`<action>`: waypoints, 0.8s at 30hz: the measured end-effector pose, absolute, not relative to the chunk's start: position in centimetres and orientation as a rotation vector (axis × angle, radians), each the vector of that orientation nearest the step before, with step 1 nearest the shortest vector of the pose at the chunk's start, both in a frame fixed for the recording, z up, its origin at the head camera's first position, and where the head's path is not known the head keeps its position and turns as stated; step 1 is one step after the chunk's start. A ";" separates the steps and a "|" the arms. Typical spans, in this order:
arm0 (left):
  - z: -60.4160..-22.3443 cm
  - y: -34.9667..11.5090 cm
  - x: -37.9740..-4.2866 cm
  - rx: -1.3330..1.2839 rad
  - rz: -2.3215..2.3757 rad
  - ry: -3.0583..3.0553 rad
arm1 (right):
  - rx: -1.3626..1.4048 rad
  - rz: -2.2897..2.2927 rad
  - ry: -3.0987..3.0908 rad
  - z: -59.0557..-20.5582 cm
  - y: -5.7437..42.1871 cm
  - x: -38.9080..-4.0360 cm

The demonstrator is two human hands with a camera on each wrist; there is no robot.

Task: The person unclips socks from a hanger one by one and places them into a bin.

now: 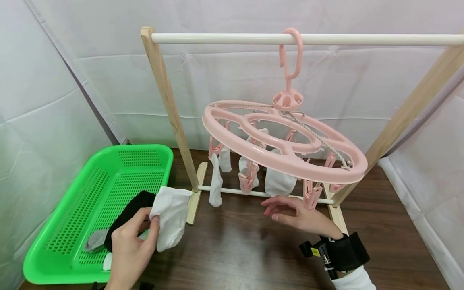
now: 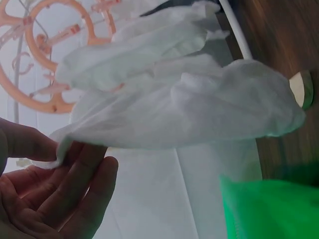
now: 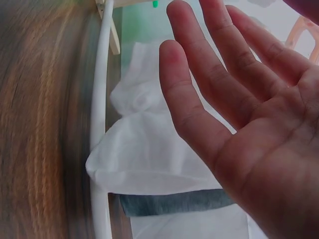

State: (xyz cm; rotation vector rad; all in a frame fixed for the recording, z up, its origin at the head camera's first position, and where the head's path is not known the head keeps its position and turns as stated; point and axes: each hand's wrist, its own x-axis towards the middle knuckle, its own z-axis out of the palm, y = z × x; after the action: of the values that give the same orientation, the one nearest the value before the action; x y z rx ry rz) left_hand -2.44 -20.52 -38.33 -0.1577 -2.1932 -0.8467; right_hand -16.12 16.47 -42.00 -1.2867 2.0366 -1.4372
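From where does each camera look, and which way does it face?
Head: worn on the head, facing forward and down at pink hanger and green basket; left hand and right hand show.
Left wrist: worn there, facing the pinched white sock; left fingers and thumb show.
Right wrist: worn there, facing hanging white socks; right palm and fingers show.
Shared: head and left wrist views both show the pinched sock, hanger and basket.

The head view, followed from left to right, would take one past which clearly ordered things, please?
Grey cloth in the green basket, left hand, white cloth it pinches, long white hanging sock, right hand, black wrist strap.
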 end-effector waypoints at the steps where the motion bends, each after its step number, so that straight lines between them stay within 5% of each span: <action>1: -38.2 -20.8 -2.4 -0.146 -0.852 -2.184 | -1.265 -1.421 2.054 -42.1 16.6 -16.1; 24: -34.3 -28.6 -2.7 0.250 -0.790 -2.098 | -1.234 -1.410 2.011 -43.6 17.5 -15.8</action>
State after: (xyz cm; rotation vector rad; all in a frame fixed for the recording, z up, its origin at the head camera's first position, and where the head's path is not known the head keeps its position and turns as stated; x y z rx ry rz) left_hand -2.72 -28.63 -34.27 0.2503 -2.0984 -0.7900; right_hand -15.77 17.48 -43.56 -1.2337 2.0106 -1.4104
